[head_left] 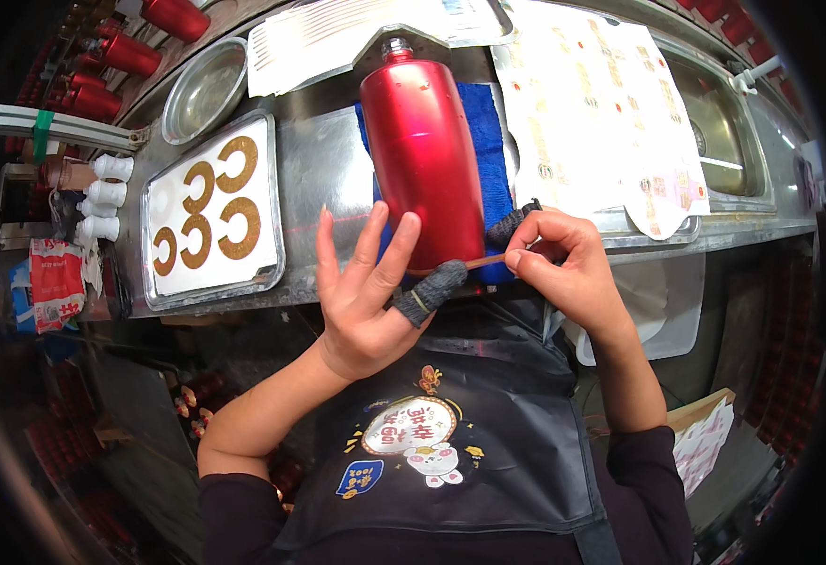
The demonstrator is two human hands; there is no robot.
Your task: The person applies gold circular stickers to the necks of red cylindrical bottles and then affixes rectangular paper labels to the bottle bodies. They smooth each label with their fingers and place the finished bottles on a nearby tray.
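A glossy red bottle (424,155) with a clear threaded neck lies on a blue towel (494,141), its base toward me. My left hand (370,301) is open, with fingers stretched out along the bottle's left side. Its thumb, in a grey knitted finger cover (430,292), touches a thin brown strip (485,261) at the base edge. The fingertips of my right hand (568,268) pinch the strip's free end, just right of the base. Another dark grey knitted cover (509,226) shows by the right fingers; which finger wears it is partly hidden.
At left, a metal tray (270,245) holds several gold C-shaped labels on white backing. Behind it stands a round metal bowl (204,91). Printed label sheets (592,104) cover the right side, before a sink (714,118). White spools (105,194) and more red bottles (130,52) stand far left.
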